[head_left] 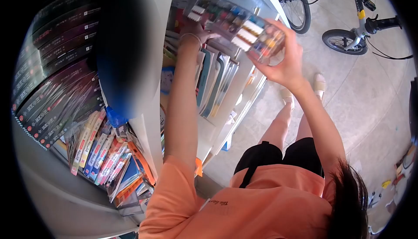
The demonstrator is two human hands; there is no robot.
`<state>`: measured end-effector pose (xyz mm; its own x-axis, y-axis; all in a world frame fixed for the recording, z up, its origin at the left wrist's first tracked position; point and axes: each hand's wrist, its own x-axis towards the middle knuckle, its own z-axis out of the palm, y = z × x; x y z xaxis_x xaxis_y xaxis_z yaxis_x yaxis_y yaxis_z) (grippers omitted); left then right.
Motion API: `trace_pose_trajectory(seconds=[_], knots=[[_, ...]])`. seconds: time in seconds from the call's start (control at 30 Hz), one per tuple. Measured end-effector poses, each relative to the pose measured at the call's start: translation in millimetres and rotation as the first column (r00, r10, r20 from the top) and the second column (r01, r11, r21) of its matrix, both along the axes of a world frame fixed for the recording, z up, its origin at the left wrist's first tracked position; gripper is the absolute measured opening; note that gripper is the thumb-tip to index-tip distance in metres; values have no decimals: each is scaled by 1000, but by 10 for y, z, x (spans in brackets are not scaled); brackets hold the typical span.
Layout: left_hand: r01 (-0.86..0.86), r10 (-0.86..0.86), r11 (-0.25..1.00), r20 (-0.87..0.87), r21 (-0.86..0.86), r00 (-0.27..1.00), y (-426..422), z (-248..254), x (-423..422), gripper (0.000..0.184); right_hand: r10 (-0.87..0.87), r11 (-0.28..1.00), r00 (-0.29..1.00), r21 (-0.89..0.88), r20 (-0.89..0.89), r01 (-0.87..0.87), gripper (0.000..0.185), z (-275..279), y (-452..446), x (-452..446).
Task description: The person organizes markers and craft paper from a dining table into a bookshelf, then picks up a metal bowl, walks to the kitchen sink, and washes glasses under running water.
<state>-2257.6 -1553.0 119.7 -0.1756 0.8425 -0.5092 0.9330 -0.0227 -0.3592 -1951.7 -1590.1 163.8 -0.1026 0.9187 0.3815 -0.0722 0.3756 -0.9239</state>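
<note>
A long clear plastic box (222, 23) with many small multicoloured items and white toothed strips inside is held tilted at the front of a white shelf (209, 130). My right hand (285, 60) is closed around its right end, thumb below and fingers over the top. My left hand (196, 31), with a thin bracelet at the wrist, is in the shaded shelf at the box's left end. Its thumb shows along the lower edge; the other fingers are mostly hidden. Upright folders and books (211, 80) stand just below the box.
On the left, a shelf holds stacked dark boxed volumes (65, 43) and several colourful packs (98, 145). A white upright panel (150, 152) divides the shelves. Two bicycles, one with a small front wheel (344, 42), stand on the tiled floor (361, 99) at upper right.
</note>
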Motion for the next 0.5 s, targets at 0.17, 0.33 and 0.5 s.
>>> trace_pose_trajectory(seconds=[0.17, 0.33, 0.5], knots=[[64, -62, 997, -76, 33, 995, 95, -72, -45, 120, -43, 999, 999, -1, 18, 43, 67, 6, 66, 90], [-60, 44, 972, 73, 229, 996, 77, 39, -170, 93, 7, 1000, 1000, 5, 9, -7, 66, 13, 68, 131], [124, -142, 902, 14, 414, 990, 66, 123, -74, 80, 126, 990, 992, 63, 24, -127, 65, -18, -16, 100]])
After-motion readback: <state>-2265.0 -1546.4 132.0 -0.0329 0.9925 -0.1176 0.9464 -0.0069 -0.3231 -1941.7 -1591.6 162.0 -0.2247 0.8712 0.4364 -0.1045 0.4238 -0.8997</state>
